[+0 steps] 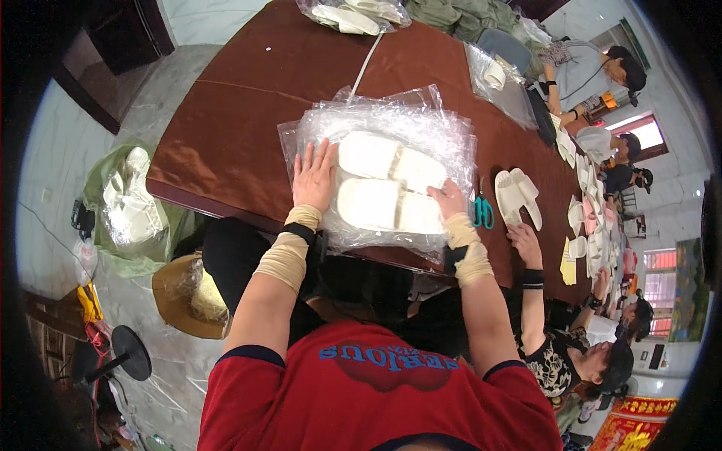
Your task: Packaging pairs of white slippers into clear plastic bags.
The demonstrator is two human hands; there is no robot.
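Slippers in a green sack point(128, 203) sit at the far left of the frame, on the floor beside a straw hat point(188, 293). Right of them the brown worktop point(241, 105) runs up through the middle of the picture. At its near edge, centre frame, lies a stack of clear plastic bags point(383, 128), and on top of it a pair of white slippers point(387, 192) wrapped in plastic. The left hand point(313, 179) lies flat on the left edge of the bagged pair, fingers spread and pointing up the frame; its grip is wide open and closes on nothing. The right hand point(449, 200) rests on the right end of the same pair, fingers curled down onto the plastic; whether they pinch the film cannot be told. Both wrists wear tan bands. Just right of that hand lie teal-handled scissors point(482, 212), then a loose pair of white slippers point(517, 197). Below those, a neighbour's hand point(524, 242) rests on the worktop edge. More slippers line the far right of the frame.
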